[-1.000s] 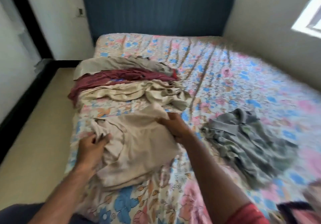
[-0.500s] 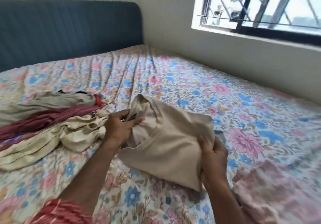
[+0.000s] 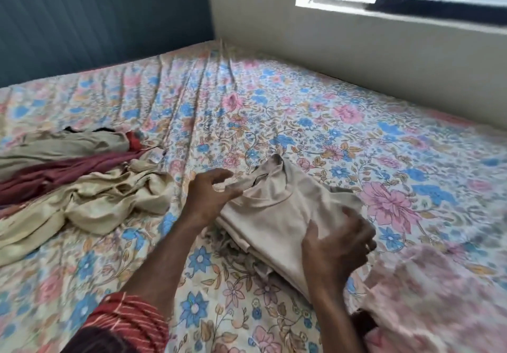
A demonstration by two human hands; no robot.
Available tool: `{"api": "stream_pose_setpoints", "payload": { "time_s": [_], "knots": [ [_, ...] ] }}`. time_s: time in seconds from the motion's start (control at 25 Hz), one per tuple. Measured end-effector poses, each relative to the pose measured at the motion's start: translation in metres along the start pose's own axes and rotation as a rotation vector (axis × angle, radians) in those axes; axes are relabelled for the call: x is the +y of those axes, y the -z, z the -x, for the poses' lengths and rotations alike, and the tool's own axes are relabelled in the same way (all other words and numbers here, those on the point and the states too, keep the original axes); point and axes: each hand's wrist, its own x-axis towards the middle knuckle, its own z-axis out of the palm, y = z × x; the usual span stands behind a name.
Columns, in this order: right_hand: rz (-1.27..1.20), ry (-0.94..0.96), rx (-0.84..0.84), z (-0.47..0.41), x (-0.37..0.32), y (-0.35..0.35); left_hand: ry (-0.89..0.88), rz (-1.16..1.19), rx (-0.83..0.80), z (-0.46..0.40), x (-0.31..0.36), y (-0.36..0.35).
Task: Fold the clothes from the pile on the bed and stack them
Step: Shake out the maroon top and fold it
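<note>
A folded beige shirt (image 3: 285, 215) lies on the flowered bed (image 3: 301, 122), between the two hands. The left hand (image 3: 208, 196) is at its collar end, fingers loosely spread and touching the cloth. The right hand (image 3: 337, 245) rests on its near corner, fingers relaxed. A pile of clothes (image 3: 76, 182) lies well to the left.

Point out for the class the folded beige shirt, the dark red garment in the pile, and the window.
Folded beige shirt (image 3: 285, 213): head view, on its flat top panel below the collar.
Dark red garment (image 3: 63, 173): head view, on its middle fold in the pile.
Window (image 3: 439, 1): head view, on its dark lower frame.
</note>
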Motion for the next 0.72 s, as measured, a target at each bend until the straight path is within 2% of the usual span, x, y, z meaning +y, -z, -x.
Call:
{"api": "stream_pose_setpoints", "payload": {
  "time_s": [0.08,0.16,0.28,0.44,0.6,0.72],
  "knots": [
    [0.081,0.134,-0.052,0.005,-0.020,-0.012,-0.005,0.034,0.054,0.003,-0.005,0.019],
    [0.024,0.195,-0.173,0.014,-0.047,-0.028,-0.001,0.016,0.039,0.011,-0.008,0.033],
    [-0.121,0.275,-0.482,0.053,-0.094,-0.064,0.051,-0.055,0.106,0.038,-0.018,0.076],
    [-0.112,0.450,-0.783,0.114,-0.144,-0.111,0.170,-0.045,0.260,0.068,-0.046,0.147],
    [-0.078,0.697,-0.879,0.160,-0.200,-0.144,0.249,-0.055,0.477,0.086,-0.070,0.224],
    [-0.079,0.832,-0.883,0.178,-0.229,-0.169,0.260,-0.078,0.550,0.088,-0.080,0.266]
  ]
}}
